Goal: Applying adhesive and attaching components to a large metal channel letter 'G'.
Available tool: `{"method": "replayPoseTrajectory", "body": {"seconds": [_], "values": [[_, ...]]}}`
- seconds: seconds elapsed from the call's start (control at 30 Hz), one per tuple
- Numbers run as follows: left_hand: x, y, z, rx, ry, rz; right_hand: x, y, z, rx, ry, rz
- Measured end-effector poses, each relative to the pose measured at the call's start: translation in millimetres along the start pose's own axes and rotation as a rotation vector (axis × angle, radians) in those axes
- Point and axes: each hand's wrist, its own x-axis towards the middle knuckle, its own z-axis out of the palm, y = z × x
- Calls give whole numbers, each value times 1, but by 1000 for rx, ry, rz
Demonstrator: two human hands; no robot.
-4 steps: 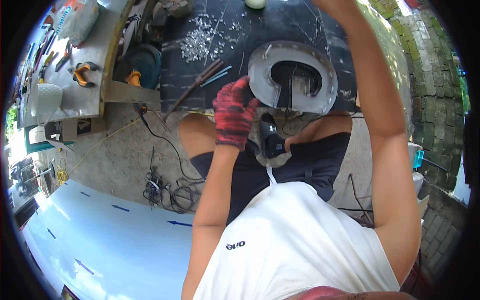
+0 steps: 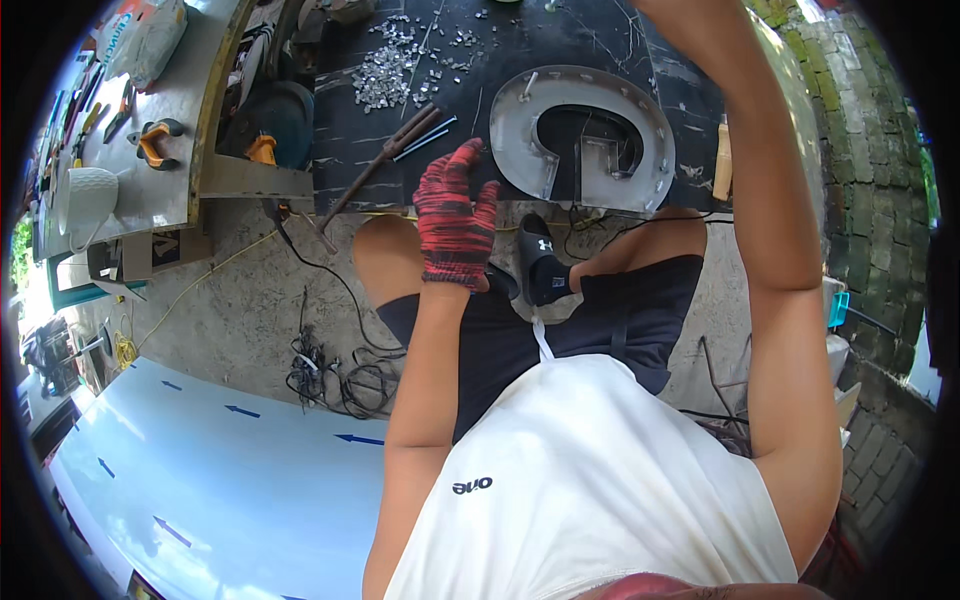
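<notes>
My left hand (image 2: 455,220), in a red and black knit glove, hovers at the front edge of the dark tabletop (image 2: 370,192). Its fingers are spread and hold nothing. Just right of it, not touching, lies a hollow grey metal G-shaped piece (image 2: 512,140) with small tabs along its rim. Beyond the fingertips are two thin bluish rods (image 2: 425,138) and a rusty brown metal bar (image 2: 385,155) that sticks out over the edge. My bare right hand (image 2: 662,8) reaches to the far right and is cut off by the top of the picture, so its fingers are hidden.
Small shiny pieces (image 2: 385,75) lie heaped at the far left of the tabletop. A light wooden stick (image 2: 722,160) is at its right edge. A side bench (image 2: 185,60) holds an orange-handled clamp (image 2: 160,143) and a white mug (image 2: 88,205). Black cables (image 2: 345,385) lie on the floor.
My left hand has drawn slightly back and left, away from the G-shaped metal piece, with its fingers more spread. My right arm stays stretched out; the view has shifted a little.
</notes>
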Motion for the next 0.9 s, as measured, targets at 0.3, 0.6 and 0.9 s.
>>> {"method": "replayPoseTrajectory", "body": {"seconds": [0.3,0.6,0.9], "values": [[-44,5,-18,-113,91,-153,-106,16,73,-132,-64,-344],[-87,-21,-37,-126,159,-169,-140,30,123,-118,-125,-283],[-93,-28,-35,-120,139,-138,-151,47,139,-42,-99,-243]]}}
